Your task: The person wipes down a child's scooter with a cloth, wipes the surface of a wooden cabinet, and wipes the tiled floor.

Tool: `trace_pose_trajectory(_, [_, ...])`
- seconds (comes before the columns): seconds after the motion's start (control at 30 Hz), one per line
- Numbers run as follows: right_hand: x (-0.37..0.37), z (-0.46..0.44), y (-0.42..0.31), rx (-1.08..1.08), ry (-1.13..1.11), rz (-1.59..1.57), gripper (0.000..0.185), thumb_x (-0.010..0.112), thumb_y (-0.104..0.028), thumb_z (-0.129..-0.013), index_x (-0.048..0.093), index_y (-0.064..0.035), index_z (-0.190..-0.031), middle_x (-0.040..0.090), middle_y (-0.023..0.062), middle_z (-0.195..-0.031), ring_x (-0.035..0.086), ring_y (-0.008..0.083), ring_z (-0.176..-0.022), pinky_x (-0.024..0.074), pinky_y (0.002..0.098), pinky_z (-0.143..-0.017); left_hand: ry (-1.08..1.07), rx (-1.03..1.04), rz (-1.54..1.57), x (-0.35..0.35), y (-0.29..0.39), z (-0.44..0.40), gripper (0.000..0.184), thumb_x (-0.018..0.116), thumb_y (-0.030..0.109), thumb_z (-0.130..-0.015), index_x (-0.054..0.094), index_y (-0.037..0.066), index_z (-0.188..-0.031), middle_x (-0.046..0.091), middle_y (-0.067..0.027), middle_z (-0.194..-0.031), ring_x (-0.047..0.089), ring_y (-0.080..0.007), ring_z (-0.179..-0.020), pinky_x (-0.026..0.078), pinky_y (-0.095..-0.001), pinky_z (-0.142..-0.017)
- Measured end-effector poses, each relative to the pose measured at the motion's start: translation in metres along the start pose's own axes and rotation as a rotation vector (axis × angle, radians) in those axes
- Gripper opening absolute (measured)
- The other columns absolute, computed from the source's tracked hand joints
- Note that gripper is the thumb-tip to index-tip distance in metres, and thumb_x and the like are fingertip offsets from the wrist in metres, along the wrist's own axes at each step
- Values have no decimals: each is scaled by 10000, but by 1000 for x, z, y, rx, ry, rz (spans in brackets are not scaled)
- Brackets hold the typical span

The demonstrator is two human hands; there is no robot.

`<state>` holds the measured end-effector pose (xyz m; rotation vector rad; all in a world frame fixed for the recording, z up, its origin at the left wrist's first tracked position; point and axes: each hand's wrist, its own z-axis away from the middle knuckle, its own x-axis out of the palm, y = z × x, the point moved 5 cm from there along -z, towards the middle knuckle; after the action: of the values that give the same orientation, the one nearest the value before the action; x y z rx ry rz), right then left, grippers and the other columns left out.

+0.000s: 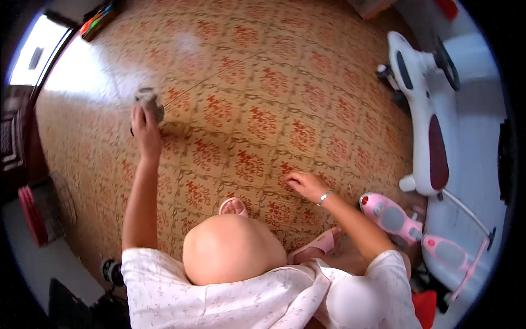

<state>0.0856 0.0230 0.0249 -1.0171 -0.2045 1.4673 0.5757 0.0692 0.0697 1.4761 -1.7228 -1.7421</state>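
My left hand (144,130) reaches out over the patterned floor, its fingers wrapped around a small grey-brown object (153,104) with a paler top. Blur and the hand hide what kind of thing it is. My right hand (307,185) hangs above the floor in front of my right foot, fingers curled together, and I see nothing in it. A silver bracelet (324,198) circles that wrist.
A white ride-on toy car (416,109) with a black steering wheel stands along the right. Below it lies a pink and grey two-part board (392,217). My feet wear pink slippers (323,241). A colourful toy (97,22) is at the far left, near a bright doorway.
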Motion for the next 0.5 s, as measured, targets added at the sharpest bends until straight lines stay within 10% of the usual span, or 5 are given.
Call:
trace_pose_trajectory(0.1, [7, 0, -6, 43, 92, -136, 357, 515, -343, -967, 550, -124, -1248, 642, 118, -1163, 627, 252, -1037, 495, 363, -895, -349, -65, 10, 60, 43, 81, 181, 544, 102, -949, 593, 16, -1101, 536, -121, -1185, 503, -260, -1117, 422, -371, -903])
trace_pose_trajectory(0.2, [-3, -12, -31, -76, 383, -390, 450, 518, -397, -962, 494, -133, -1324, 623, 129, -1206, 618, 269, -1061, 495, 375, -883, -782, -25, 139, 123, 93, 182, 448, 631, 109, -882, 504, 43, -1306, 493, -141, -1272, 496, -265, -1168, 451, -373, -953])
trace_pose_trajectory(0.3, [-19, -24, -8, 274, 598, -677, 459, 567, -345, -942, 507, -95, -1322, 614, 146, -1219, 607, 271, -1064, 483, 362, -872, -1091, -61, 493, 159, 138, 244, 549, 647, 126, -862, 443, 83, -1370, 475, -164, -1328, 470, -304, -1236, 444, -398, -982])
trace_pose_trajectory(0.5, [-80, 0, 73, 209, 873, -332, 333, 606, -183, -908, 596, -88, -1226, 638, 142, -1142, 599, 283, -1070, 470, 360, -916, -1276, 697, -177, 190, 128, 248, 573, 609, 118, -851, 425, 114, -1393, 392, -171, -1416, 415, -374, -1272, 385, -466, -1044])
